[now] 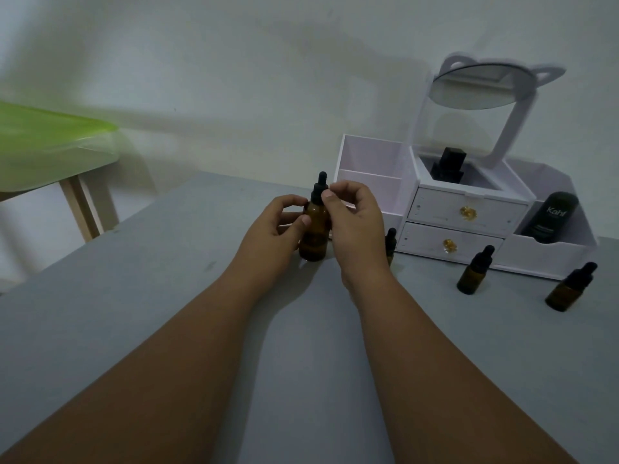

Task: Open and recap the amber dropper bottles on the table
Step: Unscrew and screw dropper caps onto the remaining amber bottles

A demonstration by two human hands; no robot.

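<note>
A large amber dropper bottle [313,233] stands upright on the grey table [134,296], its black dropper cap [320,190] on top. My left hand [273,229] grips the bottle's body from the left. My right hand [355,222] pinches the cap's collar with thumb and fingers. Three small amber dropper bottles stand to the right: one [390,242] half hidden behind my right hand, one [475,271] in the open, one [571,288] near the right edge. All three carry black caps.
A white cosmetic organiser [452,209] with two drawers, a tilted mirror [482,87] and a black Kahf bottle [551,217] stands at the back right. A green-topped table [50,152] is at the far left, beyond the grey table's edge.
</note>
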